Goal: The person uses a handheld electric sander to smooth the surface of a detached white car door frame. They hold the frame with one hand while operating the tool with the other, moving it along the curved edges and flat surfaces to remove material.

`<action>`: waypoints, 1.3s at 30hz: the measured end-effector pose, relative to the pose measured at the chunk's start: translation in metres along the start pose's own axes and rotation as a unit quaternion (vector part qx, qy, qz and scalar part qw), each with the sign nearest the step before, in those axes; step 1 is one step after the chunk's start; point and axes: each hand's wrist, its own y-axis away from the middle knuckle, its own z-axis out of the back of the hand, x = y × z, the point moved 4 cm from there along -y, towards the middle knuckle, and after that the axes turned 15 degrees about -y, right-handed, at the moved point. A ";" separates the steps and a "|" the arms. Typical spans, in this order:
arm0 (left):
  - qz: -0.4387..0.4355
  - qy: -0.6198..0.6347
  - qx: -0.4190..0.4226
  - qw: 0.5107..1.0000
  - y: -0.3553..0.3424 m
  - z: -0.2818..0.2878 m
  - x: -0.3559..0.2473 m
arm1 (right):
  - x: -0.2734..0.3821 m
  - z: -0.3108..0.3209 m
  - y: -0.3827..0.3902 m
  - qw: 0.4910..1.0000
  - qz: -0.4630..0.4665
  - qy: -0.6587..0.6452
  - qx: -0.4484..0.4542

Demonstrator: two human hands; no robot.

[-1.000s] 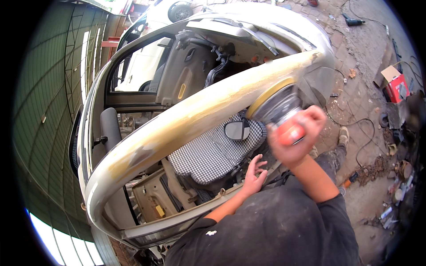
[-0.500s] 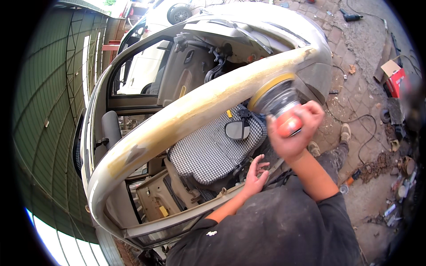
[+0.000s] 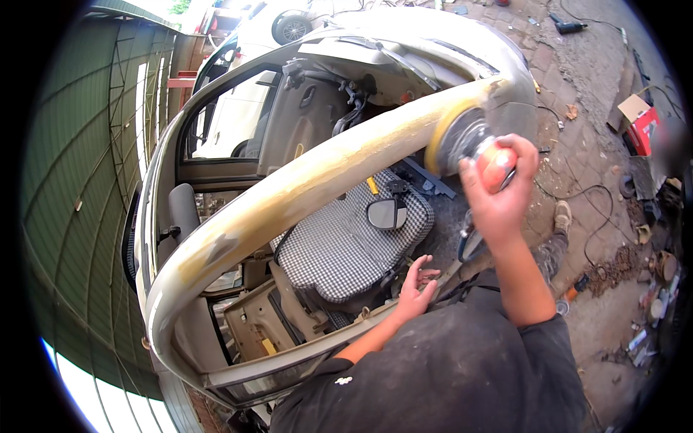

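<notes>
Car [image 3: 339, 162] dominates view; curved rail [image 3: 274, 206] spans it, cream with yellow patches, grey scuffs. Checked seat [image 3: 339, 252] beyond. Sander [image 3: 473, 148] tilted at rail's front stretch: orange top, yellow-rimmed disc, firm contact hard to tell. Step in hand looks like smoothing rail; next move calls for disc flat along curve. Right hand [image 3: 500, 195] grips sander, fingers curled round top. Left hand [image 3: 416, 290] empty near seat, fingers spread.

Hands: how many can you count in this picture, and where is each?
2: the right hand grips the sander; the left hand, open, is near the seat.
</notes>
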 end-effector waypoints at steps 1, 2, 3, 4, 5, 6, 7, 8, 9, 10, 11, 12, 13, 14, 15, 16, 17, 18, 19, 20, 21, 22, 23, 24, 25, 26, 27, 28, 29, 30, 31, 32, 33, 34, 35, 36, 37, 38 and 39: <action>-0.003 -0.001 0.008 1.000 -0.001 -0.002 0.003 | 0.019 -0.004 -0.001 0.996 0.060 0.043 0.052; -0.005 -0.003 0.017 1.000 -0.002 -0.003 0.006 | 0.044 -0.009 -0.006 0.995 0.075 0.003 0.070; -0.008 -0.008 0.030 0.999 -0.006 -0.002 0.005 | 0.063 -0.017 -0.006 0.993 0.082 -0.035 0.081; -0.091 -0.116 0.046 0.988 -0.011 -0.001 0.004 | 0.083 -0.025 -0.005 0.989 0.088 -0.075 0.096; -0.179 -0.228 0.044 0.956 -0.015 0.001 0.003 | 0.096 -0.031 -0.002 0.985 0.065 -0.114 0.110; -0.262 -0.318 0.024 0.911 -0.018 0.003 0.003 | 0.108 -0.038 0.003 0.980 0.040 -0.152 0.123; -0.231 -0.288 0.035 0.929 -0.018 0.001 0.003 | 0.109 -0.043 0.002 0.977 0.076 -0.160 0.121; -0.200 -0.257 0.047 0.944 -0.017 0.000 0.003 | 0.105 -0.040 -0.002 0.981 0.066 -0.138 0.117; -0.169 -0.226 0.058 0.958 -0.017 -0.002 0.002 | 0.097 -0.033 -0.006 0.985 0.057 -0.116 0.113; -0.144 -0.193 0.056 0.969 -0.017 -0.002 -0.006 | 0.078 -0.024 -0.013 0.988 0.059 -0.085 0.112; -0.121 -0.159 0.054 0.978 -0.020 -0.003 -0.013 | 0.058 -0.014 -0.021 0.991 0.061 -0.051 0.109; -0.103 -0.123 0.037 0.986 -0.019 -0.004 -0.028 | 0.038 -0.004 -0.028 0.992 0.064 -0.020 0.109; -0.087 -0.086 0.022 0.992 -0.019 -0.005 -0.034 | 0.012 0.005 -0.031 0.993 -0.003 -0.055 0.100; -0.075 -0.079 0.037 0.993 -0.016 -0.007 -0.028 | -0.008 0.014 -0.035 0.994 0.002 0.042 0.097; -0.057 -0.062 0.040 0.996 -0.012 -0.009 -0.022 | -0.023 0.020 -0.038 0.995 -0.096 -0.016 0.032; -0.041 -0.047 0.040 0.997 -0.013 -0.011 -0.020 | -0.023 0.021 -0.040 0.995 -0.092 -0.022 0.026; -0.025 -0.031 0.041 0.998 -0.013 -0.013 -0.019 | -0.021 0.020 -0.043 0.996 -0.087 -0.028 0.021; -0.014 -0.021 0.039 0.999 -0.014 -0.014 -0.017 | -0.011 0.016 -0.042 0.996 -0.069 -0.028 0.040; -0.016 -0.013 0.038 0.999 -0.014 -0.018 -0.018 | 0.009 0.010 -0.040 0.996 -0.053 -0.027 0.061; -0.019 -0.007 0.039 0.999 -0.017 -0.020 -0.021 | 0.031 0.002 -0.037 0.996 -0.036 -0.030 0.076; -0.024 -0.001 0.040 0.999 -0.021 -0.021 -0.022 | 0.051 -0.006 -0.034 0.995 -0.009 -0.043 0.092; -0.037 -0.004 0.042 0.998 -0.023 -0.022 -0.027 | 0.069 -0.015 -0.027 0.989 0.001 -0.077 0.122; -0.056 -0.013 0.044 0.997 -0.027 -0.024 -0.030 | 0.086 -0.023 -0.018 0.982 0.009 -0.111 0.154; -0.069 -0.023 0.046 0.996 -0.030 -0.025 -0.035 | 0.103 -0.030 -0.017 0.978 0.048 -0.122 0.163; -0.082 -0.032 0.047 0.995 -0.032 -0.027 -0.038 | 0.113 -0.033 -0.017 0.972 0.088 -0.133 0.172; -0.094 -0.044 0.049 0.993 -0.034 -0.028 -0.042 | 0.111 -0.032 -0.018 0.975 0.078 -0.125 0.164; -0.102 -0.054 0.051 0.992 -0.033 -0.028 -0.046 | 0.105 -0.029 -0.020 0.979 0.067 -0.117 0.155; -0.110 -0.060 0.051 0.991 -0.034 -0.030 -0.050 | 0.097 -0.025 -0.021 0.981 0.059 -0.108 0.149; -0.104 -0.059 0.051 0.991 -0.032 -0.030 -0.054 | 0.074 -0.018 -0.021 0.983 -0.001 -0.090 0.158; -0.090 -0.051 0.052 0.993 -0.031 -0.030 -0.059 | 0.056 -0.007 -0.042 0.987 0.007 -0.056 0.151; -0.076 -0.041 0.052 0.995 -0.031 -0.030 -0.064 | 0.028 0.004 -0.044 0.993 -0.038 -0.034 0.105; -0.058 -0.026 0.056 0.996 -0.028 -0.032 -0.062 | 0.000 0.013 -0.050 0.994 -0.078 -0.020 0.080; -0.039 -0.011 0.061 0.997 -0.026 -0.034 -0.058 | -0.025 0.022 -0.055 0.991 -0.121 -0.014 0.057; -0.031 -0.002 0.056 0.998 -0.025 -0.034 -0.056 | -0.037 0.025 -0.062 0.985 -0.160 -0.052 0.036; -0.024 0.006 0.051 0.998 -0.022 -0.035 -0.052 | -0.035 0.026 -0.062 0.986 -0.154 -0.045 0.048; -0.016 0.014 0.046 0.999 -0.021 -0.036 -0.049 | -0.028 0.027 -0.060 0.986 -0.148 -0.037 0.060; -0.007 0.033 0.044 0.998 -0.022 -0.038 -0.049 | -0.016 0.025 -0.058 0.986 -0.145 -0.030 0.074; 0.003 0.051 0.043 0.998 -0.023 -0.040 -0.051 | 0.006 0.016 -0.057 0.985 -0.140 -0.027 0.093; 0.014 0.069 0.041 0.997 -0.023 -0.041 -0.053 | 0.031 0.006 -0.060 0.987 -0.106 -0.035 0.115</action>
